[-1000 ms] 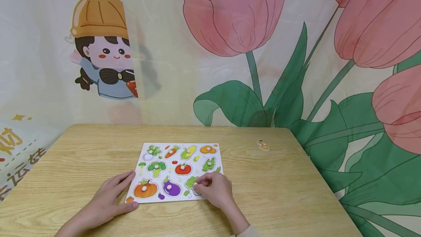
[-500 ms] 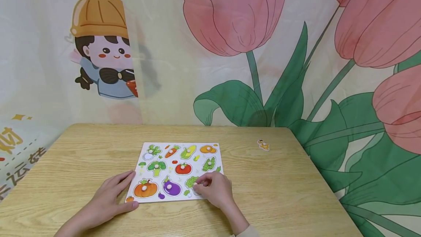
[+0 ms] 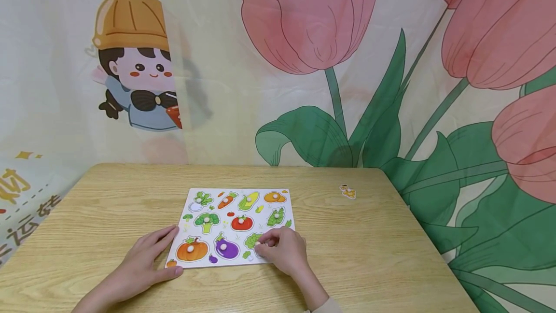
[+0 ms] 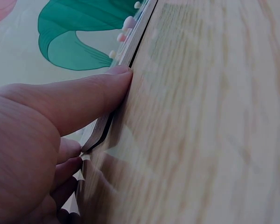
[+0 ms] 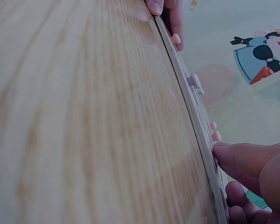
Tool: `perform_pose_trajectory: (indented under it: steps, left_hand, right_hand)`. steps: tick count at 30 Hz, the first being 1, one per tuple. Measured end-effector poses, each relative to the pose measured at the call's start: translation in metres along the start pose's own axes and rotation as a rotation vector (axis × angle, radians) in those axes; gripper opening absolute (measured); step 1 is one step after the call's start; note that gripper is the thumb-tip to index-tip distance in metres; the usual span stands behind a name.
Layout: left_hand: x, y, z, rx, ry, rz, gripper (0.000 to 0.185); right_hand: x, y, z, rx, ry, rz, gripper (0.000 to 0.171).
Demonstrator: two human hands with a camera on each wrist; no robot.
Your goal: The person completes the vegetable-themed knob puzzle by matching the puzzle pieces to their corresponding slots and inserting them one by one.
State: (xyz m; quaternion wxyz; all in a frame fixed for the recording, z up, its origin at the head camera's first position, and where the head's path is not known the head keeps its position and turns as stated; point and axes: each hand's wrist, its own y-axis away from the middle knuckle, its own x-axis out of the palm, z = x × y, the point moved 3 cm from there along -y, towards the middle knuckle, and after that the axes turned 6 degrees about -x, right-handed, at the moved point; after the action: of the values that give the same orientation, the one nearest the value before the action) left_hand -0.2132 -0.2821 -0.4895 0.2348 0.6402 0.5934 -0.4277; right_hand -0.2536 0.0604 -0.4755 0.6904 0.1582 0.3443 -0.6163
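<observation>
A white vegetable knob puzzle board [image 3: 259, 224] lies flat on the wooden table. My left hand [image 3: 145, 261] rests at its near left corner, the thumb along the front edge and the fingers against the left side, fairly straight. With thumb and index finger, my right hand [image 3: 284, 251] pinches the pale knob of the cabbage puzzle piece [image 3: 251, 240] at the near right; the hand covers part of that piece. Other knobbed pieces sit in the board, among them an eggplant [image 3: 230, 250], a pumpkin [image 3: 197, 253] and a tomato [image 3: 243, 226].
A small flat cutout [image 3: 348, 192] in yellow and brown lies at the table's far right. Behind the wooden table [image 3: 369, 264] hangs a backdrop [image 3: 221, 62] printed with tulips and a cartoon figure.
</observation>
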Motion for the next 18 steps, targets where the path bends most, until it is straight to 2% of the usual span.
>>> perform_pose_trajectory:
  steps: [18]
  left_hand:
    - [0.0007,-0.0005,0.0011,0.002,-0.01,0.002,0.097]
  right_hand:
    - [0.0001,-0.0008,-0.0012,0.001,-0.006,0.009,0.009]
